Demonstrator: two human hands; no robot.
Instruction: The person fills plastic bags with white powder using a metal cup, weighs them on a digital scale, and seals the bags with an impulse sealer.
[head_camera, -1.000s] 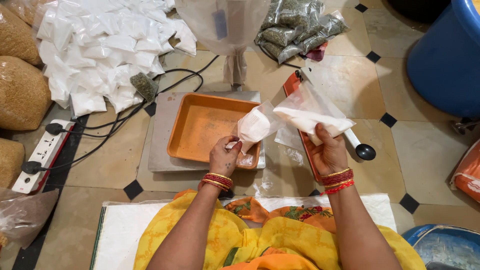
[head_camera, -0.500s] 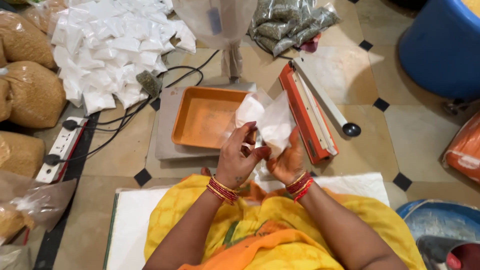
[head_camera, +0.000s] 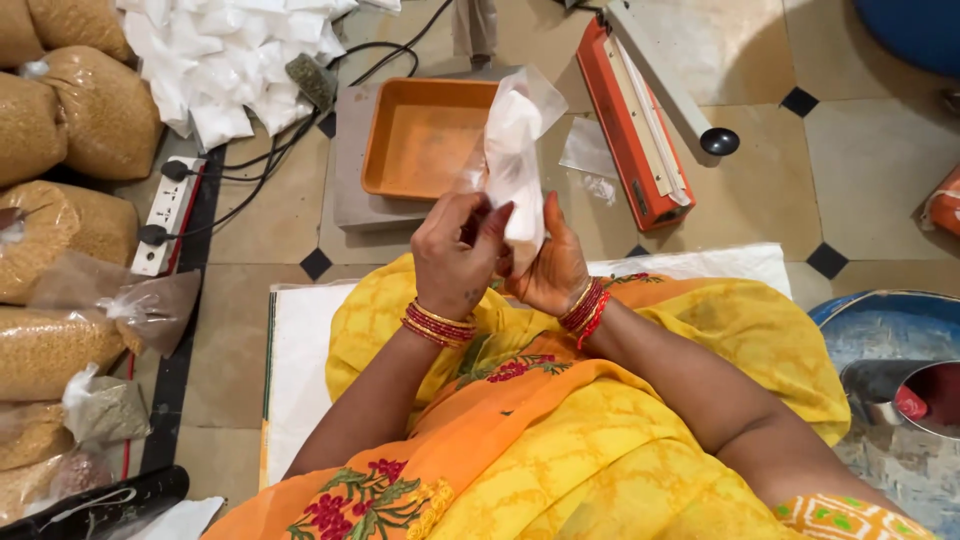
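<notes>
My left hand (head_camera: 462, 250) and my right hand (head_camera: 553, 262) are together in front of my chest, both gripping the lower part of a clear plastic pouch (head_camera: 516, 150) that holds white powder. The pouch stands upright between my fingers, its open top reaching up over the orange tray (head_camera: 420, 140). The tray sits on a grey scale platform (head_camera: 350, 195) on the tiled floor. Red and gold bangles ring both wrists. Just right of the tray lies an orange heat sealer (head_camera: 640, 130) with a black knob.
A heap of filled white pouches (head_camera: 235, 60) lies at top left beside a power strip (head_camera: 170, 215) with black cables. Sacks of yellow grain (head_camera: 70, 110) line the left edge. A blue drum is at top right; a metal scoop (head_camera: 905, 395) sits at right.
The pouch went from being stretched out flat between my spread hands to being held upright with both hands close together near my body. The view has shifted closer and lower.
</notes>
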